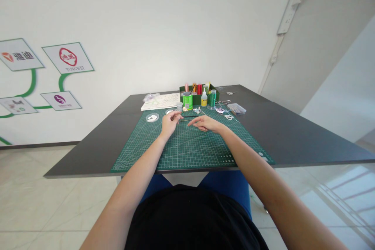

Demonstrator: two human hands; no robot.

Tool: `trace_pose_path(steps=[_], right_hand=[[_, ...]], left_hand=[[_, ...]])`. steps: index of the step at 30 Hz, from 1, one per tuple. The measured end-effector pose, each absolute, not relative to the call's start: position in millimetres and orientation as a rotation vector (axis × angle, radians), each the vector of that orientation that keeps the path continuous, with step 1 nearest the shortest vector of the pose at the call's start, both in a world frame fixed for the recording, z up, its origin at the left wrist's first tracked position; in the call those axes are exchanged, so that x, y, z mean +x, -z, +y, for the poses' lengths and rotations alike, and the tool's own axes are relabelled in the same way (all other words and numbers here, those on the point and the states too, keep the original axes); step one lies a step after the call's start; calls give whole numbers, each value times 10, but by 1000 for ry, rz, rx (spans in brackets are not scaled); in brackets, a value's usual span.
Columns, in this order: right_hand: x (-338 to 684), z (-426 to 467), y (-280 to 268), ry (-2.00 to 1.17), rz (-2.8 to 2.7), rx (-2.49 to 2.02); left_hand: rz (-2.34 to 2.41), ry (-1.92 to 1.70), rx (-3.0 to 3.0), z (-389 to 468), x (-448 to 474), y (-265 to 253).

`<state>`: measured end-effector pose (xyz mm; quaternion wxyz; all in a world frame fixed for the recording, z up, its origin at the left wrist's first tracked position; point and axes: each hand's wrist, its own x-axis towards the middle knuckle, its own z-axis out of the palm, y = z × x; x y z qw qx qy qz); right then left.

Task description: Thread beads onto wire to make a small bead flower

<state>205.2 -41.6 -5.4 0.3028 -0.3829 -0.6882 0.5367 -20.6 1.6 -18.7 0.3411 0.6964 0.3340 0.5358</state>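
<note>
Over the green cutting mat [187, 148], my left hand [171, 122] is closed in a pinch; what lies between the fingertips is too small to make out. A thin dark stick [191, 116] shows just beyond those fingertips, with a fine pale line below it. My right hand [205, 123] is to the right, its index finger stretched toward the left hand and the others loosely bent, with nothing visible in it. Behind the hands stand a green can [188, 101] and a yellow-labelled glue bottle [204, 98]. A shallow clear dish [152, 117] with white contents sits left of my left hand.
A dark green box [215, 90] with several thread spools stands at the back. White textured sheets [161, 101] lie to its left. On the right are a green spool [213, 97], white-handled scissors [229, 117] and a clear plastic case [236, 109]. More scissors [231, 93] lie farther back.
</note>
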Motion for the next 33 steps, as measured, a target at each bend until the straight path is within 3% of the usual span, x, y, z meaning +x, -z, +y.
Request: trace_pose_path(steps=[9, 18, 33], right_hand=[[2060, -418, 59, -1557, -1879, -899], [2061, -469, -3, -1646, -1845, -715], [2053, -497, -62, -1512, -1550, -692]], left_hand=[[1009, -1448, 1815, 89, -259, 232], [1076, -1275, 2102, 4, -211, 240], [965, -1041, 2373, -121, -169, 180]])
